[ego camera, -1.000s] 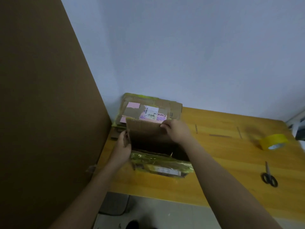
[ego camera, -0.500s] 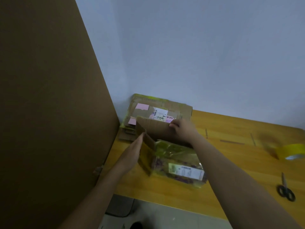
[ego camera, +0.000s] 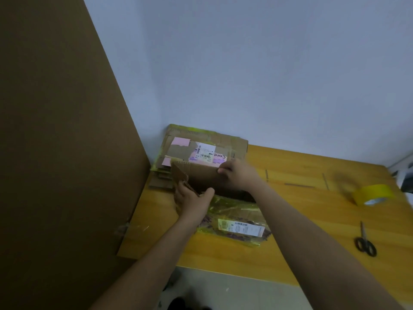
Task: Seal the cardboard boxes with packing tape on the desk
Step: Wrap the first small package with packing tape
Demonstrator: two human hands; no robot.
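"Was any box sealed?"

"Not that I saw. The cardboard box sat open at the desk's far left, old yellowish tape on its near side. The left hand gripped the left flap, and the right hand pinched the far flap."

"And the tape?"

"The yellow packing tape roll and scissors lay untouched, far right. Flattened cardboard waited behind. Everything seemed left to do."

At my three o'clock black-handled scissors lie flat on the table. A tall brown board stands at nine o'clock, and a pale wall rises at twelve.
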